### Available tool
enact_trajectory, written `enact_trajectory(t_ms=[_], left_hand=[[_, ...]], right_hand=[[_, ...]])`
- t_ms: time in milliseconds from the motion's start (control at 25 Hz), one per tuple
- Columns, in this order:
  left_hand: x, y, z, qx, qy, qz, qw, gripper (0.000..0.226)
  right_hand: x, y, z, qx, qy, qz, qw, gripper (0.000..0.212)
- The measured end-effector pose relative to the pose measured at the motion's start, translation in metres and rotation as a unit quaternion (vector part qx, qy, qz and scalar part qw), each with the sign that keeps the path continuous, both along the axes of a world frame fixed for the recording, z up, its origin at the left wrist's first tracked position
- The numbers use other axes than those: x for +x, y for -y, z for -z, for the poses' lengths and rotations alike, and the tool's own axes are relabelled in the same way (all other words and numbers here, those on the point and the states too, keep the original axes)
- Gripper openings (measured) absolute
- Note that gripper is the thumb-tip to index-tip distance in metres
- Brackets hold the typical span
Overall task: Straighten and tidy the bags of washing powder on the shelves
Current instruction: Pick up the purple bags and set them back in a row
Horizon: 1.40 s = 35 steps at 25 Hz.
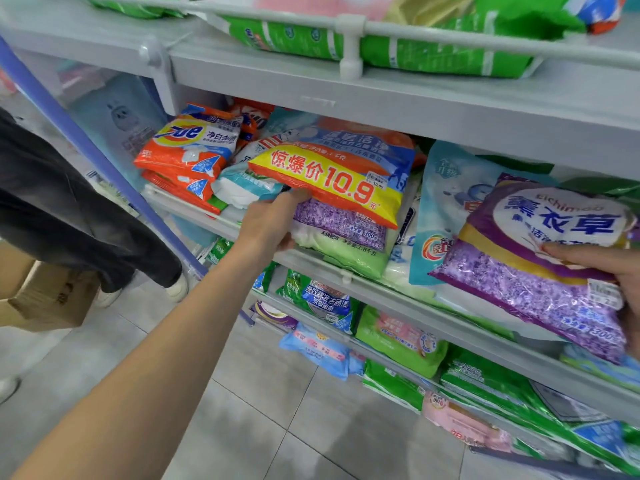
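Head view: shop shelves, both arms reaching in.
Left hand: at the middle shelf, fingers slid under the orange bag; tips hidden, so spread or pressed together cannot be told.
Orange bag: resting over those fingers, on top of a lower bag just beneath them.
Right hand: at the right edge, thumb on top, pinching the purple bag.
Purple bag: tilted, in front of the shelf rim, well right of the left fingers.
Green bags: on the shelf above both hands.
Box: low, far left of the fingers.
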<state>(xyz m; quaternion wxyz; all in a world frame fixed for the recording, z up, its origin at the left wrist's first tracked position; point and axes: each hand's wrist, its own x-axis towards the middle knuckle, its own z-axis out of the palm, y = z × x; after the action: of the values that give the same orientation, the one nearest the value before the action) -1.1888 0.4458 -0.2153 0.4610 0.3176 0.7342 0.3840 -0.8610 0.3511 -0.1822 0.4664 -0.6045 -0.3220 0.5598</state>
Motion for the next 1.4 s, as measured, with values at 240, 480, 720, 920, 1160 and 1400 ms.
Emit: enact_trajectory(t_ms=[240,480,720,920,1160,1400], left_hand=[[0.007,-0.012,0.002,0.023,0.136,-0.015,0.99,0.019],[0.0,0.012,-0.027,0.012,0.255,-0.021,0.967,0.011],[-0.014,0.065,-0.004,-0.069,0.285,0.142,0.945,0.035],[-0.013,0.09,0.015,-0.037,0.357,0.167,0.918,0.056],[-0.026,0.153,0.025,-0.026,0.397,0.168,0.902,0.101],[-0.03,0.211,0.0,-0.014,0.403,0.171,0.899,0.125]], right_hand=[[-0.005,0.001,0.006,0.018,0.029,0.043,0.998,0.045],[-0.014,0.002,-0.002,0.032,0.015,0.044,0.998,0.041],[-0.015,0.015,-0.007,0.023,-0.043,0.028,0.998,0.037],[-0.023,0.044,0.008,-0.036,-0.087,-0.028,0.995,0.049],[-0.027,0.072,0.009,-0.047,-0.119,-0.044,0.991,0.064],[-0.028,0.132,-0.02,-0.046,-0.147,-0.04,0.987,0.08]])
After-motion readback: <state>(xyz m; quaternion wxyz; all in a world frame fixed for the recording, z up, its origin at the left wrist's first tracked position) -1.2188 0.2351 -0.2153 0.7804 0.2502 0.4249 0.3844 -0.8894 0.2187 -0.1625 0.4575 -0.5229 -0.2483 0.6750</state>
